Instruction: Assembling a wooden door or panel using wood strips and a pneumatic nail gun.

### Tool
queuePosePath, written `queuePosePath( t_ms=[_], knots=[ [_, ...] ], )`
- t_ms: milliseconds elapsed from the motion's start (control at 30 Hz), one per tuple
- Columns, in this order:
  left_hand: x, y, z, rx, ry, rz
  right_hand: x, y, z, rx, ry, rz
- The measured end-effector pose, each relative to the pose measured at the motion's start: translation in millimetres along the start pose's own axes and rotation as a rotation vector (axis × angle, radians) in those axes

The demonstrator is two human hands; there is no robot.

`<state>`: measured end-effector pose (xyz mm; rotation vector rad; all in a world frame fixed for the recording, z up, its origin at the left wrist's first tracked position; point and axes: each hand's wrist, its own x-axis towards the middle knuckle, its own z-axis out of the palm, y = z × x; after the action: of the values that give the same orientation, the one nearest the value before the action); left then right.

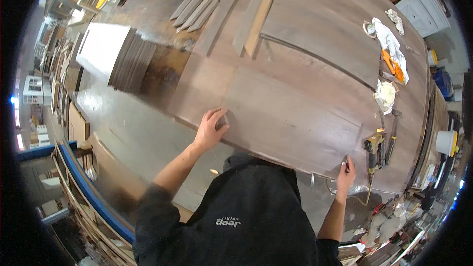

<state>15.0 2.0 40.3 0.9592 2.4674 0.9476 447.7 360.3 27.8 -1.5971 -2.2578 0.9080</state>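
A flat brown-grey wooden panel (288,111) lies on the table in front of me. My left hand (211,129) rests at its near left corner, thumb and fingers apart and curved, with a dark patch between them that I cannot make out. At the panel's near right end, my right hand (346,175) is closed around a slim dark pen-like tool (347,166), mostly hidden by the fingers. Right of that hand lies a nail gun (375,150) with a hose, beside a hammer (392,140).
The large brown table (315,59) carries another panel (325,34), long wooden strips (261,17) and short angled pieces (199,12). White rags (389,42) and an orange-handled tool (391,65) lie at right. Left stands a stack of boards (130,61); a blue-edged rack (91,199) is lower left.
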Motion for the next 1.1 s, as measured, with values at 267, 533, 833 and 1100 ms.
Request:
queuePosePath(
  t_ms=[267,533,833,1100],
  knots=[
    [-21.0,-18.8,-5.5,0.052,0.012,0.138,-22.7,24.3,-14.0,0.048,-0.107,-0.085],
    [-24.2,-23.1,0.7,0.149,0.027,0.222,-24.9,13.4,-13.7,-0.07,-0.074,-0.175],
    [-26.4,-18.8,5.5,0.158,0.049,0.187,-33.4,26.7,-16.9,-0.038,-0.034,-0.214],
    [-25.7,-39.9,7.0,0.267,0.052,0.101,-32.4,17.0,-10.8,-0.07,-0.029,-0.288]
  ],
)
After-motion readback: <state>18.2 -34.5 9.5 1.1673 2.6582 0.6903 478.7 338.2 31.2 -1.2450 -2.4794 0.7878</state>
